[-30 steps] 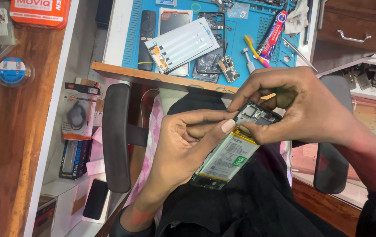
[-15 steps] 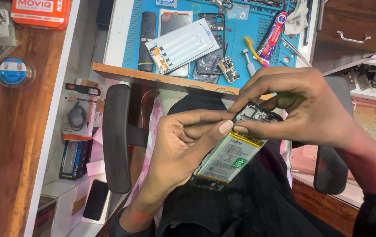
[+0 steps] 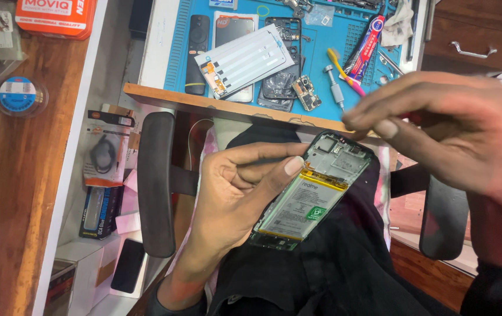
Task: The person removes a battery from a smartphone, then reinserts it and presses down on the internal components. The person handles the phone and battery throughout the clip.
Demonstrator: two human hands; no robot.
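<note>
Hands at work over an opened phone (image 3: 309,193), seen from above, in the centre of the frame. The left hand (image 3: 233,193) grips the phone from its left edge, thumb pressed across the frame just above the battery (image 3: 301,205), fingers curled underneath. This hold tilts the phone's open back up toward the camera, likely so the inner parts can be seen and reached. The phone hangs over the person's lap, which is covered in black cloth, not resting on any surface.

The right hand (image 3: 438,123) hovers at centre right, just beside the phone's upper end. Its fingertips are pinched together, and something reddish shows between them, too blurred to identify. Whether it touches the phone cannot be told.

Across the top of the frame lies a blue work mat (image 3: 175,52) on a desk, crowded with loose pieces: a white panel (image 3: 242,58), a dark remote-shaped item (image 3: 197,52), a bare phone shell (image 3: 280,52), a small circuit board (image 3: 306,93), a tube of glue (image 3: 368,47) and a screwdriver (image 3: 334,88). The wooden desk edge sits between mat and lap. Black chair armrests (image 3: 156,181) flank the phone on both sides. At left, a wooden shelf holds a round blue tin (image 3: 19,93) and an orange box (image 3: 57,14).
</note>
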